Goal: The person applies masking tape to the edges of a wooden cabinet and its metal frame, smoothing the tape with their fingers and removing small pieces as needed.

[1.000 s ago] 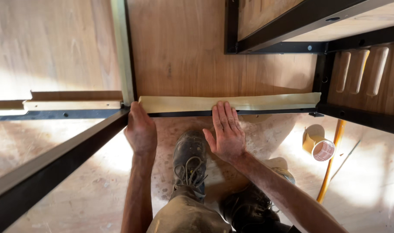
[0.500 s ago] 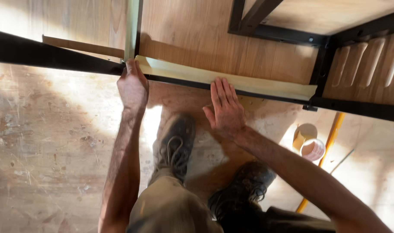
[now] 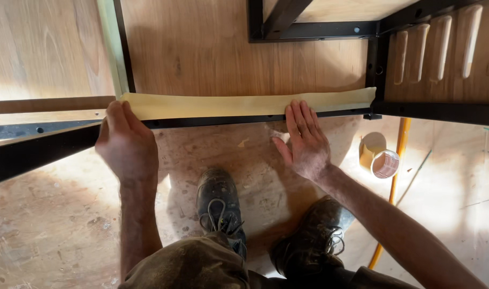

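A long strip of pale yellow masking tape (image 3: pixel 244 105) runs along the front edge of a wooden shelf (image 3: pixel 228 53) above a black metal rail (image 3: pixel 223 121). My left hand (image 3: pixel 125 142) rests on the tape's left end, fingers curled over the edge. Flat on the rail farther right, my right hand (image 3: pixel 306 140) has its fingers spread, the fingertips touching the tape's lower edge. Neither hand holds anything.
Two tape rolls (image 3: pixel 378 158) lie on the paper-covered floor (image 3: pixel 51 230) at the right, beside a yellow-orange pole (image 3: pixel 394 176). A black metal frame (image 3: pixel 319 27) and a slotted wooden rack (image 3: pixel 442 48) sit at the upper right. My two dark boots (image 3: pixel 220 206) stand below.
The view has shifted and levelled, so the tape strip now lies horizontal. My hands are farther apart along the tape, the left at its left end.
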